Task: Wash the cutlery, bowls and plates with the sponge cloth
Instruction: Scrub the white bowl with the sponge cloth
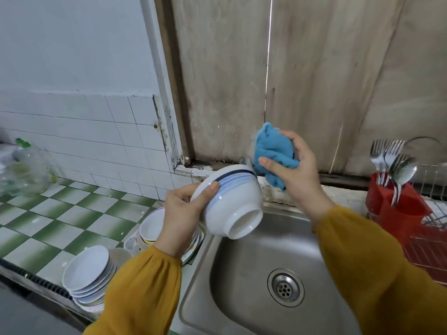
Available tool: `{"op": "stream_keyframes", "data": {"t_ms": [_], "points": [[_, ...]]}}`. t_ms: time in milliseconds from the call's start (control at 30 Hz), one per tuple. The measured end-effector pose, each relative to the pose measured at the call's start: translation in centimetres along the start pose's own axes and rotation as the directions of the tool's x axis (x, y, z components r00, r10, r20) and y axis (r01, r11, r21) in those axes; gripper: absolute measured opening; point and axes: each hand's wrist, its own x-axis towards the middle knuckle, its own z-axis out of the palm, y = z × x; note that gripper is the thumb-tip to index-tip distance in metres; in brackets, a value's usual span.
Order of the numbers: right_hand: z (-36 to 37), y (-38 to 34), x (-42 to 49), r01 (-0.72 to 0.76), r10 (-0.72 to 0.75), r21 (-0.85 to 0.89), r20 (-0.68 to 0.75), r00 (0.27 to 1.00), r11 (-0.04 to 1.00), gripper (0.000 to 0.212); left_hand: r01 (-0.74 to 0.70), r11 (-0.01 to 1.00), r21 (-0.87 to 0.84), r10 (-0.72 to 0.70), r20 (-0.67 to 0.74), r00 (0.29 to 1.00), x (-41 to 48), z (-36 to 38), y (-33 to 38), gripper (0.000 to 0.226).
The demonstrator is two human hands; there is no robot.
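Bowl (pixel 232 204), white glazed with blue bands, is held tilted above the sink (pixel 242 274), its foot toward the camera and its mouth turned away. It looks stiff, breakable and likely slick when wet, yet light enough for one hand; rim and foot ring seem the surest holds. The left hand (pixel 181 213) grips it near the rim, thumb pressed on the bands, fingers (pixel 177 197) curled round the far side. Just beside the rim, the right hand (pixel 295 165) pinches the bunched blue sponge cloth (pixel 273 151); contact cannot be told. Stacked plates (pixel 87 269) stand on the bench (pixel 48 218).
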Motion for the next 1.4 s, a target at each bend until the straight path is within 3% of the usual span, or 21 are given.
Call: {"op": "stream_keyframes", "data": {"t_ms": [67, 167, 200, 233, 300, 367, 433, 567, 600, 667, 733, 800, 867, 900, 967, 1067, 1133, 1233, 1300, 1367, 1400], "points": [[1.7, 0.0, -2.4, 0.003, -0.003, -0.039, -0.003, 1.0, 0.999, 0.041, 0.027, 0.999, -0.027, -0.029, -0.104, 0.994, 0.1, 1.1, -0.9, 0.019], [5.1, 0.3, -5.8, 0.192, -0.151, -0.316, 0.15, 0.977, 0.929, 0.042, 0.03, 0.992, -0.125, -0.051, -0.169, 0.984, -0.3, 2.4, -1.6, 0.021], [5.4, 1.1, -5.9, 0.214, -0.177, -0.353, 0.133, 0.975, 0.911, 0.044, 0.029, 0.987, -0.157, -0.056, -0.172, 0.983, -0.5, 2.6, -1.8, 0.022], [5.5, 1.5, -5.4, 0.143, -0.136, -0.344, 0.045, 0.99, 0.928, 0.047, 0.026, 0.985, -0.173, -0.057, -0.175, 0.983, -0.8, 2.8, -1.8, 0.022], [4.8, 2.0, -3.3, -0.128, 0.104, -0.21, -0.122, 0.987, 0.969, 0.054, 0.025, 0.984, -0.179, -0.059, -0.189, 0.98, -1.2, 3.1, -2.1, 0.019], [4.3, 2.5, -1.9, -0.291, 0.268, -0.159, -0.151, 0.952, 0.944, 0.052, 0.036, 0.979, -0.202, -0.083, -0.229, 0.97, -1.5, 3.5, -2.4, 0.015], [5.2, 1.8, -2.7, -0.213, 0.185, -0.268, -0.125, 0.975, 0.94, 0.042, 0.038, 0.97, -0.241, -0.105, -0.271, 0.957, -1.6, 3.7, -2.6, 0.012], [6.2, 1.0, -5.1, 0.043, -0.016, -0.373, 0.077, 0.997, 0.927, 0.034, 0.028, 0.963, -0.268, -0.11, -0.296, 0.949, -1.6, 3.7, -2.7, 0.014], [5.8, 1.4, -4.5, 0.008, 0.007, -0.353, 0.042, 0.999, 0.936, 0.028, 0.03, 0.966, -0.258, -0.109, -0.299, 0.948, -1.6, 3.7, -2.7, 0.014], [5.2, 1.7, -2.8, -0.208, 0.189, -0.218, -0.104, 0.976, 0.953, 0.021, 0.037, 0.969, -0.245, -0.115, -0.311, 0.943, -1.9, 3.8, -2.8, 0.014], [5.3, 1.9, -2.1, -0.321, 0.292, -0.142, -0.191, 0.937, 0.936, 0.026, 0.044, 0.966, -0.253, -0.128, -0.325, 0.937, -2.0, 3.9, -2.7, 0.017], [6.4, 1.2, -3.0, -0.256, 0.216, -0.18, -0.211, 0.953, 0.95, 0.022, 0.035, 0.963, -0.267, -0.127, -0.337, 0.933, -1.9, 4.0, -2.4, 0.021], [7.4, 0.8, -4.9, -0.033, -0.027, -0.302, -0.194, 0.981, 0.953, 0.028, 0.027, 0.959, -0.283, -0.129, -0.348, 0.928, -1.6, 3.9, -2.0, 0.019], [7.8, 1.0, -6.0, 0.114, -0.185, -0.401, -0.142, 0.972, 0.909, 0.036, 0.034, 0.952, -0.304, -0.143, -0.345, 0.928, -1.4, 3.8, -1.9, 0.017], [8.3, 2.0, -7.8, 0.377, -0.458, -0.573, 0.004, 0.889, 0.728, 0.036, 0.074, 0.917, -0.392, -0.208, -0.311, 0.927, -1.4, 3.8, -1.7, 0.016], [7.8, 4.3, -9.6, 0.52, -0.601, -0.64, 0.112, 0.791, 0.565, 0.031, 0.129, 0.84, -0.527, -0.306, -0.263, 0.915, -1.4, 3.7, -1.5, 0.014], [7.3, 6.1, -10.4, 0.525, -0.614, -0.61, 0.078, 0.785, 0.593, 0.031, 0.166, 0.787, -0.594, -0.385, -0.264, 0.884, -0.9, 3.5, -2.0, 0.024], [7.6, 7.0, -11.1, 0.447, -0.516, -0.384, -0.095, 0.851, 0.808, 0.034, 0.263, 0.723, -0.639, -0.482, -0.194, 0.854, -0.1, 3.2, -2.6, 0.046], [8.3, 6.5, -11.4, 0.331, -0.373, -0.194, -0.254, 0.893, 0.924, 0.04, 0.332, 0.676, -0.658, -0.526, -0.115, 0.843, 0.2, 3.0, -3.0, 0.05], [9.0, 4.6, -11.2, 0.139, -0.112, 0.027, -0.45, 0.886, 0.99, 0.051, 0.367, 0.635, -0.68, -0.532, -0.04, 0.846, -0.1, 3.0, -3.2, 0.05], [9.2, 3.6, -10.8, 0.037, 0.076, 0.198, -0.531, 0.844, 0.98, 0.054, 0.359, 0.632, -0.687, -0.513, -0.024, 0.858, -0.2, 3.0, -3.4, 0.051]]}}
